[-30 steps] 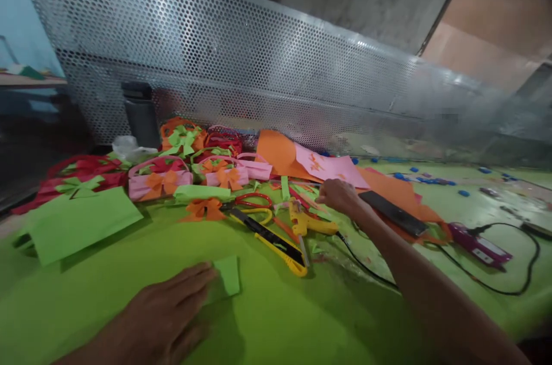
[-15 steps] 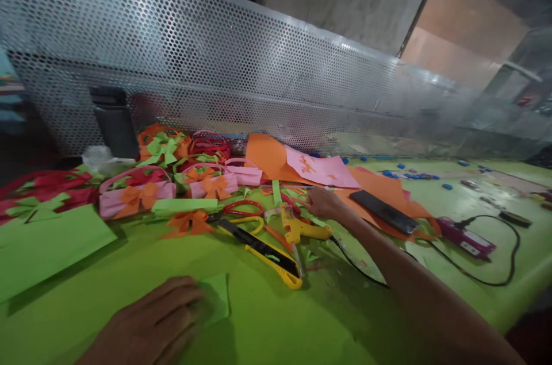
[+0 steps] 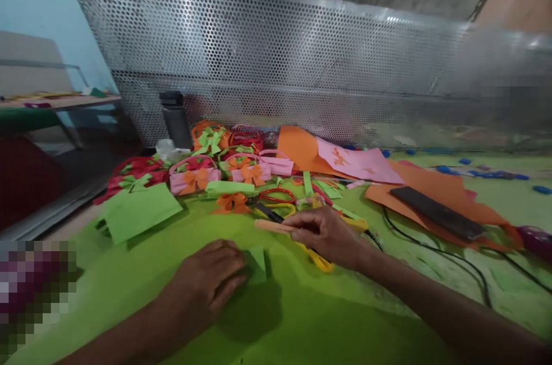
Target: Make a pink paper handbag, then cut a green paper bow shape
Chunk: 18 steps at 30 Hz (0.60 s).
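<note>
My right hand [image 3: 330, 237] pinches a short, pale orange strip [image 3: 271, 226] that points left above the tabletop. Beneath that hand, partly covered, lie a utility knife [image 3: 268, 211] and yellow-handled scissors [image 3: 319, 261]. My left hand [image 3: 207, 276] has its fingers closed on a small green paper or felt piece [image 3: 259, 264], whose right end sticks out past the fingertips. The yellow glue gun [image 3: 356, 223] is mostly hidden behind my right hand. Just beyond lie red-handled scissors [image 3: 278, 197] and an orange bow [image 3: 232, 203].
Small pink bags with orange bows [image 3: 196, 181] crowd the back left, near a dark bottle [image 3: 176, 120]. A green sheet [image 3: 142, 212] lies at left. Orange sheets [image 3: 440, 189] and a phone [image 3: 437, 212] lie at right, with a black cable [image 3: 452, 258] in front. A perforated metal screen [image 3: 276, 60] stands behind.
My right hand has come back from the pile beyond the glue gun and now holds the orange strip. My left hand stays on the green piece. The view has turned left.
</note>
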{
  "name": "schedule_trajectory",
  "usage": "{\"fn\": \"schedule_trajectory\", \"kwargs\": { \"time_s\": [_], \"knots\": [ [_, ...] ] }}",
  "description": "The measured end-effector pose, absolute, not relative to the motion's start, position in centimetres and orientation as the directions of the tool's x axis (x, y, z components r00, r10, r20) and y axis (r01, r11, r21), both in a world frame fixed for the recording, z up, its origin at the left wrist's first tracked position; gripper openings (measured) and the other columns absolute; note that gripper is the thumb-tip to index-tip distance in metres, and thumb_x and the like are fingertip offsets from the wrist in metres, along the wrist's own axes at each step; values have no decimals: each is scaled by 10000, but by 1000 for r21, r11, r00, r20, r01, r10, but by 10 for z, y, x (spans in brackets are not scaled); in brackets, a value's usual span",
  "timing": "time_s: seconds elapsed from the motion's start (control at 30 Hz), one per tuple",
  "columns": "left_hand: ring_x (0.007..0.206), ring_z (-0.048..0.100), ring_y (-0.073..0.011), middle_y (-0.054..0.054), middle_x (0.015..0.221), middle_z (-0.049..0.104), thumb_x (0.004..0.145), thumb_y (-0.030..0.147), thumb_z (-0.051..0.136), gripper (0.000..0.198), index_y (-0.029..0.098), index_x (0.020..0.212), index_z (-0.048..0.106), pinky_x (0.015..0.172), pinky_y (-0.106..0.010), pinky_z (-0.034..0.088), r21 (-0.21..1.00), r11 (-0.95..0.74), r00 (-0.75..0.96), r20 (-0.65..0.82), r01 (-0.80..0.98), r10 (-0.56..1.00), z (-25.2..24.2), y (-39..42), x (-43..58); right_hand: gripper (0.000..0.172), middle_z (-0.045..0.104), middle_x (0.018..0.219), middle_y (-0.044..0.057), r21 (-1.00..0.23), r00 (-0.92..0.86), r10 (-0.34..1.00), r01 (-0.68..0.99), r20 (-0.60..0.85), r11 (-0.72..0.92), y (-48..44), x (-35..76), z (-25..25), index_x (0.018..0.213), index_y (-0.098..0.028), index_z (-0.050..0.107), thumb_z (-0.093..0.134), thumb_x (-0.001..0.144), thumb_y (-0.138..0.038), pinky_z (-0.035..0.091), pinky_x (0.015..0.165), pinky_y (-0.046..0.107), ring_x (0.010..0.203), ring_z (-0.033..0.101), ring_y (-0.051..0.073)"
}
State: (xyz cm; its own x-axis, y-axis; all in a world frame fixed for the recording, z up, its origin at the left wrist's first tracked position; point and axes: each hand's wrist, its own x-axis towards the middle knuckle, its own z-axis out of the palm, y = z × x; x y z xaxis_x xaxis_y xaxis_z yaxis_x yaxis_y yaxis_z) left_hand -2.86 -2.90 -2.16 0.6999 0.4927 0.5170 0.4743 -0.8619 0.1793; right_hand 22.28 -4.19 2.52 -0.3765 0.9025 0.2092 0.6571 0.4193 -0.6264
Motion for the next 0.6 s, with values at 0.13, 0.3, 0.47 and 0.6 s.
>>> {"fn": "schedule_trajectory", "kwargs": {
  "time_s": [0.13, 0.3, 0.47, 0.6],
  "knots": [
    [1019, 550, -212, -90, 1067, 596, 862, 312, 467, 209, 188, 1032, 471, 862, -354, 459, 149, -757, 529, 629, 637, 569, -1, -30, -29, 166, 621, 669, -13, -630, -341, 901, 645, 268, 432, -54, 210, 23, 838, -149, 687, 543, 761, -118, 334, 501, 198, 556, 497, 94],
    [1022, 557, -243, -122, 1126, 592, 866, 321, 455, 412, 132, 1226, 391, 810, -374, 475, -53, -794, 715, 474, 606, 514, 10, -33, -4, 143, 635, 676, -16, -572, -331, 852, 635, 407, 520, -63, 201, 18, 820, -162, 667, 584, 731, -87, 365, 568, 204, 603, 537, 103],
    [717, 590, -181, -28, 790, 619, 900, 183, 378, 160, 176, 943, 532, 595, -291, 452, -84, -809, 779, 344, 582, 525, 9, -30, 12, 186, 683, 840, 36, -341, -375, 831, 782, 412, 522, -62, 206, 13, 980, -155, 604, 598, 796, -182, 411, 640, 232, 754, 613, 154],
    [696, 585, -168, -29, 791, 623, 935, 243, 314, 231, 173, 973, 530, 581, -273, 426, -144, -790, 757, 427, 596, 494, 6, -21, 5, 116, 656, 720, 41, -196, -407, 837, 845, 365, 497, -63, 209, 14, 829, -151, 597, 558, 842, -260, 354, 531, 257, 636, 600, 184]
  ]
}}
